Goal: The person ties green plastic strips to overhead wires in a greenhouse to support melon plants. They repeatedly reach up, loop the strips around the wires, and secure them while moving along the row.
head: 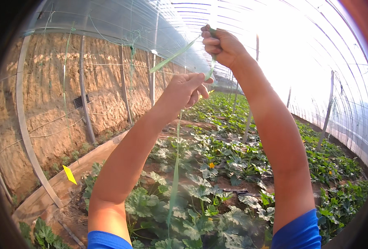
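Both my arms are raised in front of a greenhouse bed. My right hand [220, 46], the higher one, is closed around a strip of green plastic twine [175, 58]. One flat end of the strip sticks out to the left of that fist. Below it, my left hand [188, 88] pinches the same twine between thumb and fingers. From the left hand a long length hangs down [175, 174] towards the leafy squash plants [199, 190]. Where its lower end finishes among the leaves I cannot tell.
An earthen wall [53, 81] with upright posts [23, 112] runs along the left, beside a low ledge [87, 158]. A yellow card [69, 175] hangs near it. More twine [65, 74] dangles there. Posts [327, 109] stand among the plants at right.
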Demonstrator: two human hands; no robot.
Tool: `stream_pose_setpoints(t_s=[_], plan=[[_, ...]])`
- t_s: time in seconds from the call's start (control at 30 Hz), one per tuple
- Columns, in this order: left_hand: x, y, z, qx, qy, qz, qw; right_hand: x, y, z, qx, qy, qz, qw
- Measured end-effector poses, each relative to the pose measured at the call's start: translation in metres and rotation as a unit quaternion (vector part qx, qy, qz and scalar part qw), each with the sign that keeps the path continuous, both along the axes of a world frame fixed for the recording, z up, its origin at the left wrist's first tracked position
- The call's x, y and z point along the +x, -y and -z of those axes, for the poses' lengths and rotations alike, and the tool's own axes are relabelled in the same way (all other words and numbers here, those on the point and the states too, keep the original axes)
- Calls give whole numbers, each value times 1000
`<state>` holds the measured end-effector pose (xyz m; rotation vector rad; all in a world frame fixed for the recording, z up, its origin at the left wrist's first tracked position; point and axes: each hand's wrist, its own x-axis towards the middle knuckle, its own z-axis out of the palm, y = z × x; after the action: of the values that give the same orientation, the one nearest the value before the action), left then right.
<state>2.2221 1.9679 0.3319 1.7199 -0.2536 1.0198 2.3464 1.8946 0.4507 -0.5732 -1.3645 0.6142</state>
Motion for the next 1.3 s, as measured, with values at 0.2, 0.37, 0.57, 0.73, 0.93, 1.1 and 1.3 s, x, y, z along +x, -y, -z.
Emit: stream_pose_setpoints(t_s=[0.2,0.37,0.57,0.73,0.93,1.1,1.3], plan=[[7,-18,-82,-176,169,89,966,-13,4,-4,-5,14,-36,999],[11,-12,-96,-12,256,-3,966,-8,6,1,34,13,-39,999],[21,19,-101,282,371,-284,838,6,9,-18,93,52,104,989],[35,22,-157,406,364,-334,769,-4,11,-20,173,-5,125,977],[33,68,-183,429,43,-533,728,4,35,-23,197,107,396,891],[27,28,-225,580,-35,-370,725,13,22,-26,398,281,635,600],[34,48,-215,502,-88,-271,816,117,-14,-96,394,348,652,546]])
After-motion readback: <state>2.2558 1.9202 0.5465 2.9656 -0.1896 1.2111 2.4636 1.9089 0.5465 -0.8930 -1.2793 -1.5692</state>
